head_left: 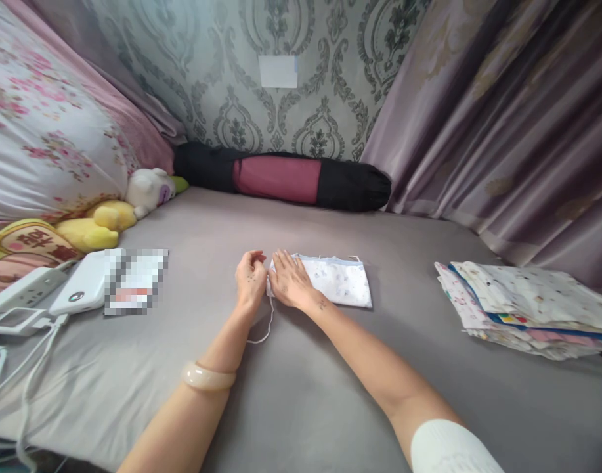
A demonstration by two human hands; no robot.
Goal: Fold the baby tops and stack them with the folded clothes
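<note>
A folded white cloth (pixel 341 281) with a faint bluish print and a light blue upper edge lies flat on the grey sheet. My right hand (pixel 289 279) rests palm down on its left part, fingers stretched out. At the cloth's left end is my left hand (pixel 251 279), its fingers curled inward; what they hold, if anything, is hidden. A thin white cord (pixel 272 322) trails from between the hands down onto the sheet. Short white string ends show at the cloth's upper right corner.
Right, a stack of folded printed cloths (pixel 537 295). Left, a white power bank (pixel 86 282), a blurred-out flat item (pixel 137 281), a power strip (pixel 25 295) with cables and plush toys (pixel 150 190). A black and maroon roll bag (pixel 281 179) lies along the wall.
</note>
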